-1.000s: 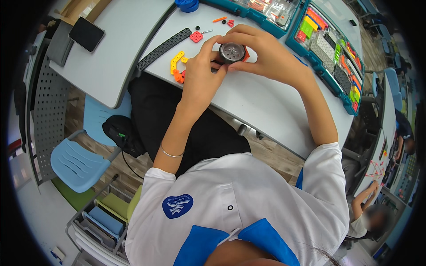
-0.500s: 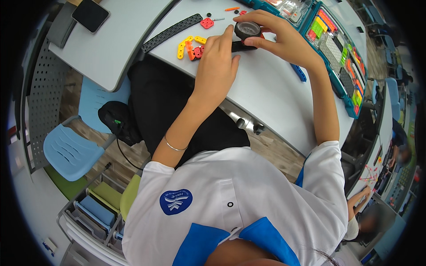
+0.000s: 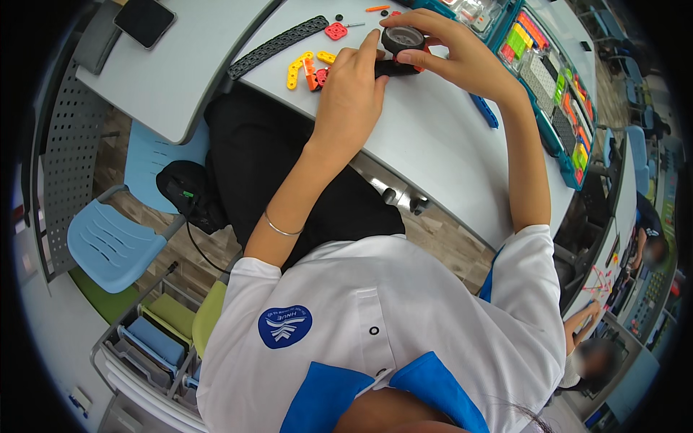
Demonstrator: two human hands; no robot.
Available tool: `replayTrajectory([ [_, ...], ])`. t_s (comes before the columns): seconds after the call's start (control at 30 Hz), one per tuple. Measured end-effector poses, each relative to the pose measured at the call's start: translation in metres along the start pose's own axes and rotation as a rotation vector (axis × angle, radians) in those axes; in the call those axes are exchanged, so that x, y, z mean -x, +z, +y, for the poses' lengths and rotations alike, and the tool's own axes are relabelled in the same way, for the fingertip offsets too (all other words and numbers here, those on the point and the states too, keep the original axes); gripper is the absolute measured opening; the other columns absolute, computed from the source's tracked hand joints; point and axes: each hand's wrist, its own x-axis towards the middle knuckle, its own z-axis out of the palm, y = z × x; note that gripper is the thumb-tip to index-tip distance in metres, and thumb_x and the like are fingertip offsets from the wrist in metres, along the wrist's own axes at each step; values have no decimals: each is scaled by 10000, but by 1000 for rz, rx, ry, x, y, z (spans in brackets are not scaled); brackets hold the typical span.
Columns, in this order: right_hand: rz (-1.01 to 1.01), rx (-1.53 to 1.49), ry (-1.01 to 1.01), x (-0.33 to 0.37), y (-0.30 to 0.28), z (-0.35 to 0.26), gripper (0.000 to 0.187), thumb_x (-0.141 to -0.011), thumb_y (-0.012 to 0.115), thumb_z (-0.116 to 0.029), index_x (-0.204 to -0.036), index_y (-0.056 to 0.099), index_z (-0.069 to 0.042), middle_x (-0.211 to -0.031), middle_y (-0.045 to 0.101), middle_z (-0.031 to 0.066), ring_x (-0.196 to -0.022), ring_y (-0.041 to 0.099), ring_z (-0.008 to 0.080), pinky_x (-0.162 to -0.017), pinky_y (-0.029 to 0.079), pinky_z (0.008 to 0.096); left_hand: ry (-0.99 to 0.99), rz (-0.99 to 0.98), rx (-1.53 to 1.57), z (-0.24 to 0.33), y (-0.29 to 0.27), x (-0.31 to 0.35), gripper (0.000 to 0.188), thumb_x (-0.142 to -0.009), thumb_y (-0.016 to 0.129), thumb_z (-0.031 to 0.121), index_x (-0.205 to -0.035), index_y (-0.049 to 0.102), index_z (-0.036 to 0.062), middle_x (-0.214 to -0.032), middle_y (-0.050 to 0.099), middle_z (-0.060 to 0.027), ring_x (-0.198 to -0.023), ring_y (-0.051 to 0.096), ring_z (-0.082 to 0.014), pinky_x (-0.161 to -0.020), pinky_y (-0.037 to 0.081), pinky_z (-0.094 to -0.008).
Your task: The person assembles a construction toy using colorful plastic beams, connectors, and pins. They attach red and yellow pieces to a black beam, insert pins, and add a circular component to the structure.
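Observation:
My right hand (image 3: 458, 59) is curled round a black toy wheel with a grey hub (image 3: 404, 39), thumb at its near side and fingers over its far side. Beneath the wheel runs a dark building beam (image 3: 390, 68), with a bit of red showing by the wheel. My left hand (image 3: 352, 97) closes on the beam's left end; its index finger reaches up close to the wheel. Left of that hand lie an orange and red piece (image 3: 312, 74), a yellow angled beam (image 3: 295, 72) and a short yellow piece (image 3: 326, 57). My palm hides part of the assembly.
A long black perforated strip (image 3: 278, 47), a red plate (image 3: 336, 31) and an orange rod (image 3: 377, 9) lie farther off. A blue beam (image 3: 484, 110) rests below my right forearm. The teal parts case (image 3: 575, 177) stands open at right. A phone (image 3: 145, 22) sits on the left table.
The wheel and the fingers of my right hand have tilted slightly upward over the beam. The view has shifted a little; both hands keep about the same place.

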Motion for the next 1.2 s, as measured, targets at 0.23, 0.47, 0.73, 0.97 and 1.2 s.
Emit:
replayTrajectory([
  [0.23,-97,-109,37,-6,-12,-17,514,-969,718,-269,-1395,571,-20,-1362,613,179,-1186,608,301,-993,491,379,-7,-4,-5,-1,-1,0,642,-891,740,34,-1474,472,18,-1094,704,-129,-1067,648,-313,-925,507,-420],
  [0.47,-89,-83,-3,-8,-8,-14,500,-961,730,-253,-1385,573,-41,-1359,610,179,-1163,609,278,-982,492,363,-16,0,0,-2,-1,0,635,-890,745,41,-1468,480,26,-1106,693,-135,-1072,648,-316,-924,509,-424],
  [0.73,-34,10,-70,0,3,-8,507,-886,789,-177,-1354,616,-86,-1306,672,71,-1163,662,247,-1035,525,390,-9,-6,11,1,-2,1,730,-875,754,50,-1523,418,48,-1136,684,-141,-1104,648,-310,-952,510,-430],
  [0.97,-41,103,54,4,5,-30,543,-844,816,-157,-1337,598,-91,-1199,711,103,-1103,681,298,-972,537,390,196,121,-11,0,0,-3,809,-837,747,35,-1553,372,4,-1228,634,-191,-1130,614,-355,-970,504,-448],
  [1.2,-12,114,34,6,7,-30,518,-825,830,-160,-1291,611,-97,-1163,728,101,-1077,689,312,-932,538,394,141,36,-9,-7,5,0,834,-850,741,77,-1578,342,-4,-1204,636,-208,-1088,622,-353,-954,498,-444],
])
